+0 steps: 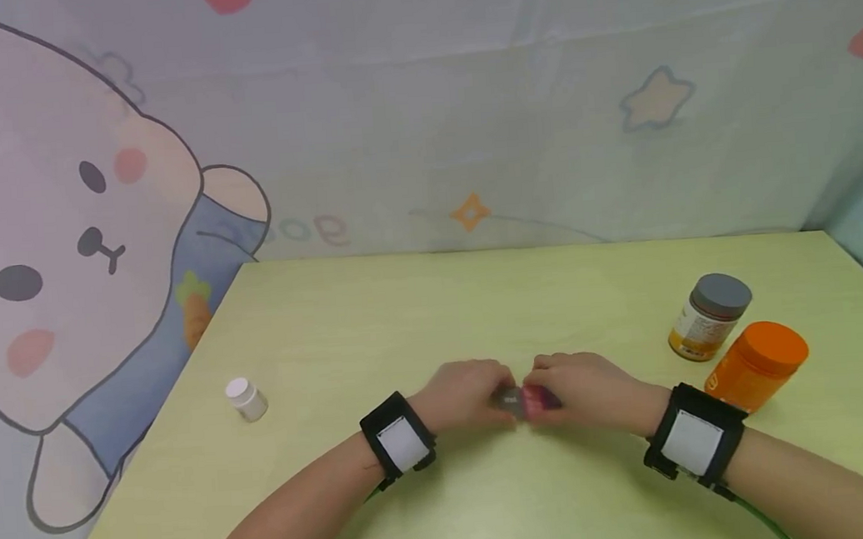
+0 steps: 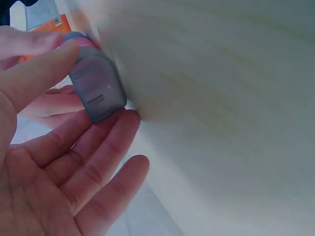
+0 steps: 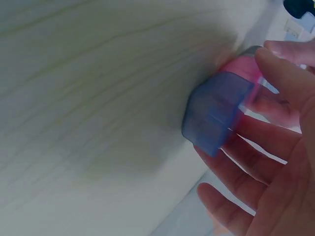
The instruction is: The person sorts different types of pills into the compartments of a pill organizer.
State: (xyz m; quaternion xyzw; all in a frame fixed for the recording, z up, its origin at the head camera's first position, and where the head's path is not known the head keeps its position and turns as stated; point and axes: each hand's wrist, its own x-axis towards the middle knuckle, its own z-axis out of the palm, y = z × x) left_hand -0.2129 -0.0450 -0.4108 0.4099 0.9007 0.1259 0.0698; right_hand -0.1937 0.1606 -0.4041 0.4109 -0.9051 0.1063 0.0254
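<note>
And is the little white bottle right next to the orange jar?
No, the white bottle is on the table's left side, the orange jar on its right.

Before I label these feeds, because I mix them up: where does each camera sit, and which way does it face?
Head: on the head, facing forward and down over the table; left hand, right hand and both forearms show.
Left wrist: on the left wrist, facing along the palm to the small container; the left hand shows, with part of the right hand beyond.
Right wrist: on the right wrist, facing along that palm; the right hand shows, part of the left beyond.
Shared: both wrist views show the small container, from opposite ends.
</note>
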